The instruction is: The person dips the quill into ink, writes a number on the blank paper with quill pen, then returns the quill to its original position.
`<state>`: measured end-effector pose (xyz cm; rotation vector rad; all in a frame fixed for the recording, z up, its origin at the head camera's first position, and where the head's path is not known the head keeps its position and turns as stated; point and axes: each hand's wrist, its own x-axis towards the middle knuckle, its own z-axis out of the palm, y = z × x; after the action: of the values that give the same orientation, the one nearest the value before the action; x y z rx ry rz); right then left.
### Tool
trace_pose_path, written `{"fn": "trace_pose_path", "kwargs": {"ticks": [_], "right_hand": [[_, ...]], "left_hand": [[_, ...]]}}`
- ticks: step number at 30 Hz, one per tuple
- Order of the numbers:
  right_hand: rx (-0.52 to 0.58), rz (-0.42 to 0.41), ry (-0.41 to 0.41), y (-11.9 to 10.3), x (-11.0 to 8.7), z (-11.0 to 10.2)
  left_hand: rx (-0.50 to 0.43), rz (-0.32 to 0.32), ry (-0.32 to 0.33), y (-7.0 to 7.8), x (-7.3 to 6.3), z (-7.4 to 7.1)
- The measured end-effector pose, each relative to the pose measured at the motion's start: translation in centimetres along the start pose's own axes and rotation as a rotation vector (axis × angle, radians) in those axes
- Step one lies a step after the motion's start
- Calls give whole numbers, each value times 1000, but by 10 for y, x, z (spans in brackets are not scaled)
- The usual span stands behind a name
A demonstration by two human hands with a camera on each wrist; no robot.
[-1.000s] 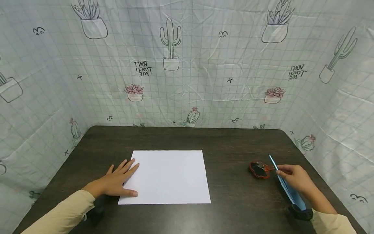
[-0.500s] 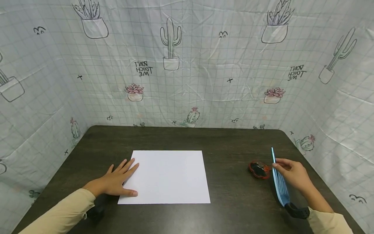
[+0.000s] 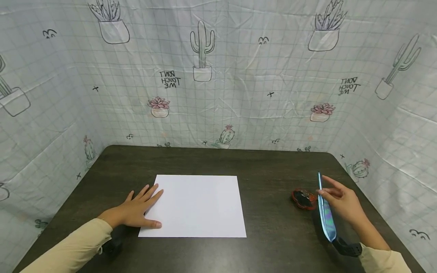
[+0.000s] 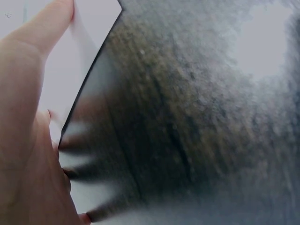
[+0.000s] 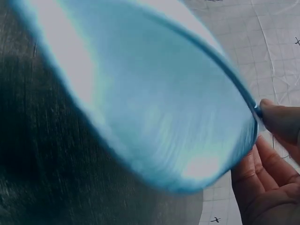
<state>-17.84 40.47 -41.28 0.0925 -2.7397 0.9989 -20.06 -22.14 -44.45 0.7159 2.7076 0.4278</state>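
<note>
My left hand [image 3: 138,212] lies flat with spread fingers over the left edge of a white sheet of paper [image 3: 196,206]. The left wrist view shows the thumb [image 4: 47,28] across the paper's corner. At the right, my right hand [image 3: 343,201] pinches the rim of a shiny blue glasses case [image 3: 327,220] that stands on edge, with its index finger stretched forward. A seam curves along the case [image 5: 154,93] in the right wrist view, and the thumb [image 5: 279,119] rests at that seam's end. Red-framed sunglasses [image 3: 304,199] sit just left of the case.
The dark wooden table [image 3: 266,167] is enclosed at the back and sides by a white curtain [image 3: 239,76] printed with cacti. A black band [image 3: 346,248] is on my right wrist. Bare tabletop lies between the paper and the sunglasses.
The glasses case has swung more upright and slightly left, showing iridescent purple-green on its side. My right index finger has stretched forward. The left hand and paper have stayed put.
</note>
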Motion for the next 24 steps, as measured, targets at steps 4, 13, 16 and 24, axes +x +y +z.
{"fn": "trace_pose_path", "kwargs": {"ticks": [4, 13, 16, 24], "right_hand": [[92, -87, 16, 1, -1, 1], [394, -122, -24, 9, -3, 3], [637, -142, -69, 13, -3, 4], [969, -95, -105, 16, -5, 2]], "left_hand": [[2, -3, 0, 0, 1, 0], [5, -1, 7, -1, 1, 2], [1, -2, 6, -1, 1, 1], [11, -1, 10, -1, 2, 2]]}}
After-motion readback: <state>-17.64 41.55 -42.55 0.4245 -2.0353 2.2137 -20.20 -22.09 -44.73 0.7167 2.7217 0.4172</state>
